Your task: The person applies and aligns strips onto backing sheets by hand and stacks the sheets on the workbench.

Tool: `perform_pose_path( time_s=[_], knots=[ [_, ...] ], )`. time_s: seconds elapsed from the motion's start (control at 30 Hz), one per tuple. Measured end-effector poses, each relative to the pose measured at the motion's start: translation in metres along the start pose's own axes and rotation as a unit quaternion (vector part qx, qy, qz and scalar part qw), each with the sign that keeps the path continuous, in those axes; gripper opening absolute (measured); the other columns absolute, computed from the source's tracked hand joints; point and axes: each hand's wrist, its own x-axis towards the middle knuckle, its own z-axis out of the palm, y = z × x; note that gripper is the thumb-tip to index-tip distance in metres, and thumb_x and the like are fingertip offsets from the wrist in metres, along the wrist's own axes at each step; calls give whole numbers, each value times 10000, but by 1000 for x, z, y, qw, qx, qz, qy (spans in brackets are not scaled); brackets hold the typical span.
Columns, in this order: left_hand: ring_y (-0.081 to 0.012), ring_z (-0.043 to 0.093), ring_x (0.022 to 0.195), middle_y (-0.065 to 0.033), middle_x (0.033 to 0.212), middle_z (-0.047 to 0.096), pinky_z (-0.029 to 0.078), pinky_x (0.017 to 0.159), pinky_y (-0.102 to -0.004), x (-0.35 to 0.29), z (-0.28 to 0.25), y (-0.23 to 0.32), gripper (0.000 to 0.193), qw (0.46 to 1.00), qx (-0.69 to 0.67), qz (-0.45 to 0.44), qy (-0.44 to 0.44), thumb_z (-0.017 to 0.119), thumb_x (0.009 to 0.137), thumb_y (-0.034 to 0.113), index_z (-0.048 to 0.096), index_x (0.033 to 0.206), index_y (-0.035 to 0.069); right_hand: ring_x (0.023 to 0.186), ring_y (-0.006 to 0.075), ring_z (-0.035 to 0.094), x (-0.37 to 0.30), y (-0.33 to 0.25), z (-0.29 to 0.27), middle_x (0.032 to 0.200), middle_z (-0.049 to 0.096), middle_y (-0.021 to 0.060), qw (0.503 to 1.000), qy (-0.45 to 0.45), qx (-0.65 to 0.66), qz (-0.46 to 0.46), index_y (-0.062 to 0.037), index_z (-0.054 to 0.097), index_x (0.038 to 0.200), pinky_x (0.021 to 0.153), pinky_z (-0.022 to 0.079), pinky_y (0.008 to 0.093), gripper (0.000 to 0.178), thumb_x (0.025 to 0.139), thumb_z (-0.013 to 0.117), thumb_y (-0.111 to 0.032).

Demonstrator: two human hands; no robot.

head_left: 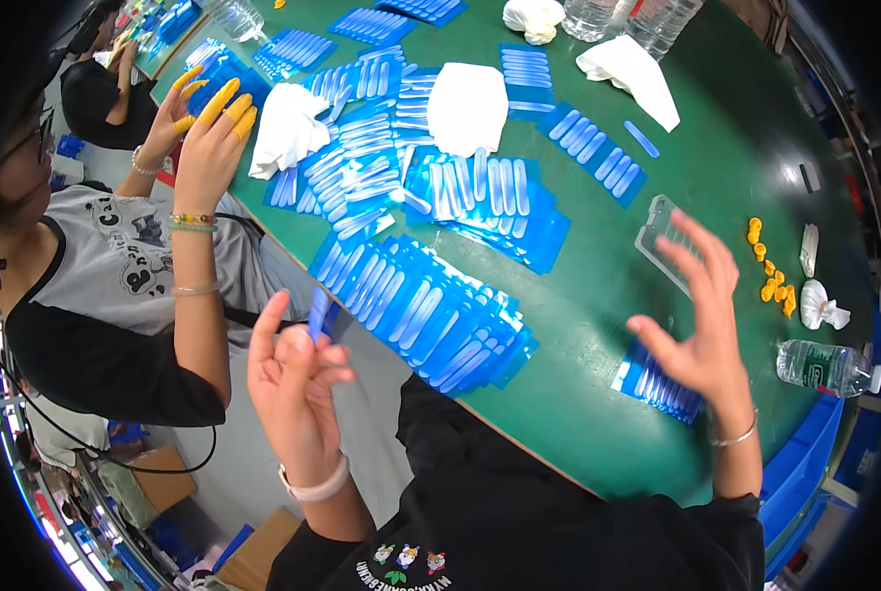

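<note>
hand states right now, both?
Left hand: closed, fingertips pinching a blue strip.
Right hand: open, fingers spread by the clear tray; contact unclear.

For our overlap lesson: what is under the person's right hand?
Parts of a blue sheet and a clear tray show on the table; what the right hand covers cannot be seen.

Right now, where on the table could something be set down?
Bare green table lies between the near blue sheet pile and the small stack by the right hand, and between the upper-right white cloth and yellow rubber pieces. Its left side is crowded with sheets.
</note>
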Motion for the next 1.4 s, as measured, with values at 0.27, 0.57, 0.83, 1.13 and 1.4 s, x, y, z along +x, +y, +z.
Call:
perform_pose_path(
  time_s=[0.27, 0.57, 0.83, 1.13, 1.4],
  knots=[
    [-201, 664, 718, -119, 843, 639, 576, 586, -289, -5, 5, -7, 354, 997, 82, 2, 13, 547, 886, 16, 435, 1213, -58, 1009, 287, 540, 16, -51, 26, 1112, 582, 102, 979, -5, 185, -90, -42, 616, 986, 847, 407, 392, 341, 676, 740, -108],
    [-203, 647, 726, -111, 844, 628, 536, 661, -312, -34, 1, -6, 336, 993, 120, 4, -13, 523, 906, 66, 444, 1219, -28, 808, 257, 608, 52, -98, 36, 964, 631, 101, 937, -34, 311, -154, -19, 636, 929, 721, 482, 347, 242, 713, 729, -76],
    [-201, 658, 775, -139, 909, 619, 559, 709, -289, -33, -3, -2, 347, 991, 88, 27, -97, 528, 912, 42, 412, 1228, -39, 816, 243, 611, 71, -128, 45, 927, 630, 114, 891, -110, 429, -103, -27, 630, 827, 710, 478, 325, 153, 717, 727, -73],
    [-80, 524, 539, -33, 677, 548, 418, 473, -199, 5, -30, -28, 157, 990, 124, -35, 58, 562, 911, 137, 548, 1000, 8, 841, 262, 567, 87, -130, 75, 972, 600, 126, 966, -66, 238, -72, -39, 386, 1273, 730, 463, 362, 699, 702, 764, -179],
    [-118, 548, 528, -53, 678, 558, 469, 461, -243, 8, -29, -41, 151, 994, 33, -107, -4, 539, 920, 142, 547, 962, -4, 816, 163, 549, 93, -117, 72, 893, 589, 64, 929, -136, 329, 102, -26, 421, 1241, 737, 464, 309, 612, 729, 748, -105]
  ],
)
